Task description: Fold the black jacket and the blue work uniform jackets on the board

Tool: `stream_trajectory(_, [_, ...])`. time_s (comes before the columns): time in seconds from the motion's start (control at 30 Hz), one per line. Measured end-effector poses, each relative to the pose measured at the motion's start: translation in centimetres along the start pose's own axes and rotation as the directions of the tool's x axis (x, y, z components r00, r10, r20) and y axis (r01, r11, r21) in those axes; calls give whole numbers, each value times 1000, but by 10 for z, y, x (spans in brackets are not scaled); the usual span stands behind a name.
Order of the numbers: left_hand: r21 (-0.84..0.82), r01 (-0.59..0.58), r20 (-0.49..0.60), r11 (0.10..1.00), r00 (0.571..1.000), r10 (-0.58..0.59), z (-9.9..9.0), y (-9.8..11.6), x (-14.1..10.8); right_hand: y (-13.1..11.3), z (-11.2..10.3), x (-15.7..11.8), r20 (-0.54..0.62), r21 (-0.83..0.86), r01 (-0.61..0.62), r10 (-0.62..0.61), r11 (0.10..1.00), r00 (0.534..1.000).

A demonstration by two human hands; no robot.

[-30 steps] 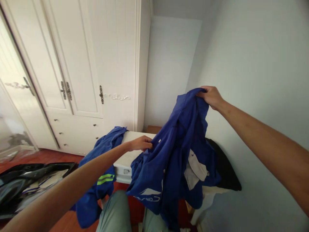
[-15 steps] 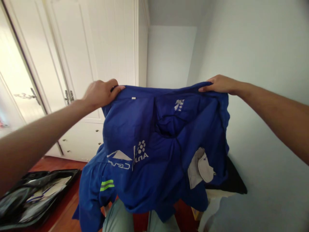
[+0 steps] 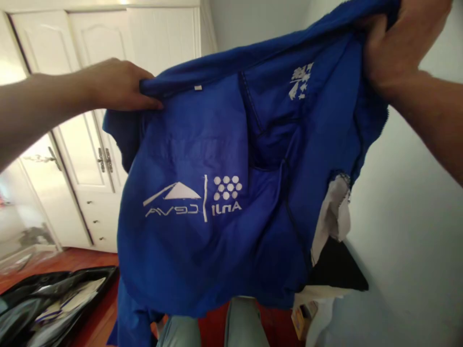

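A blue work jacket hangs spread between my two hands, with its inner side facing me. White lettering and emblems read mirrored through the cloth. My left hand pinches the upper edge at left, thumb in front. Higher up at right, my right hand is closed round the same edge, its fingers partly hidden by cloth. A greyish-white pocket lining dangles at the jacket's right side, below a toothed zipper edge. More blue cloth hangs low at the left.
An opened black suitcase with packed items lies on the reddish floor at left. White wardrobe doors stand behind it. At lower right are a black flat item and a small yellowish box, beside the pale wall. My knees show below.
Both hands have risen and the jacket has come up nearer to me. My right hand climbed more, so the upper edge now slants up to the right. The white pocket lining swung outward.
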State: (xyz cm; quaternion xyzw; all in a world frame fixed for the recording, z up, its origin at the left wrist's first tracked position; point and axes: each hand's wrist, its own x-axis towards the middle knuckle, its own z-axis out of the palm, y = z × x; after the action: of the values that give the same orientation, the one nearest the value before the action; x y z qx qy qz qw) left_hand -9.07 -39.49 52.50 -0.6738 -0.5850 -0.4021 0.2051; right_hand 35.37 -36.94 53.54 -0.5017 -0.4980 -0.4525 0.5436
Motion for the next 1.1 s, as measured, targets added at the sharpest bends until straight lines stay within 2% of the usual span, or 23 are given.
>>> stream_trajectory(0.07, [258,-126,-70,958,986,149,1,0,-1,3,2,-4,-3,-40,-61,61,997,998])
stream_trajectory(0.13, [218,-183,-162,959,962,220,8,-2,-2,5,9,-8,12,-67,-126,127,990,992])
stream_trajectory(0.17, [177,-210,-172,962,955,240,13,-5,-2,7,13,-11,31,-75,-143,145,987,989])
stream_trajectory(0.23, [126,-232,-110,965,963,246,26,-13,1,10,26,-15,110,-94,-141,152,985,982])
stream_trajectory(0.3, [111,-179,-21,978,983,182,43,-24,5,16,44,-20,286,-123,-99,131,987,949])
stream_trajectory(0.33, [107,-126,10,986,992,126,53,-30,7,19,56,-24,401,-140,-71,122,988,908])
stream_trajectory(0.37, [109,-64,24,992,998,62,64,-36,10,21,69,-29,522,-157,-41,118,987,845])
stream_trajectory(0.43, [155,27,47,987,998,-35,89,-48,14,26,99,-46,747,-160,43,93,986,659])
stream_trajectory(0.47, [195,32,106,980,993,-53,102,-54,16,28,114,-57,829,-153,85,81,985,554])
stream_trajectory(0.5, [228,7,214,974,975,-57,116,-61,16,30,129,-71,886,-146,124,74,981,459])
stream_trajectory(0.53, [239,-34,359,971,932,-56,129,-68,15,33,143,-87,921,-145,157,75,977,382])
stream_trajectory(0.57, [224,-71,515,972,855,-57,143,-78,12,36,156,-105,940,-156,182,89,971,330])
stream_trajectory(0.63, [194,-85,731,977,677,-86,169,-101,0,47,178,-143,949,-198,218,131,956,287])
stream_trajectory(0.67, [200,-58,775,978,621,-121,180,-116,-8,54,188,-163,947,-222,233,153,947,281])
stream_trajectory(0.7, [218,-27,787,976,595,-160,191,-131,-18,62,196,-183,948,-236,252,165,938,273])
stream_trajectory(0.77, [194,55,803,979,565,-191,211,-162,-41,79,210,-223,955,-250,286,187,925,231])
stream_trajectory(0.8, [162,106,809,981,555,-194,221,-177,-54,86,217,-243,968,-222,297,174,929,178])
stream_trajectory(0.9, [94,201,839,975,512,-186,253,-203,-89,100,232,-299,995,-68,287,85,955,-46])
stream_trajectory(0.93, [84,180,853,980,495,-164,265,-205,-100,102,235,-315,992,-33,280,66,959,-111])
stream_trajectory(0.97, [67,139,866,988,483,-127,279,-204,-111,102,239,-331,987,-17,281,61,960,-149])
stream_trajectory(1.0, [40,88,875,995,477,-77,294,-199,-123,101,242,-344,986,-13,289,61,957,-157])
stream_trajectory(1.1, [-75,-36,870,997,486,83,341,-168,-164,92,248,-378,993,44,296,-9,954,-118])
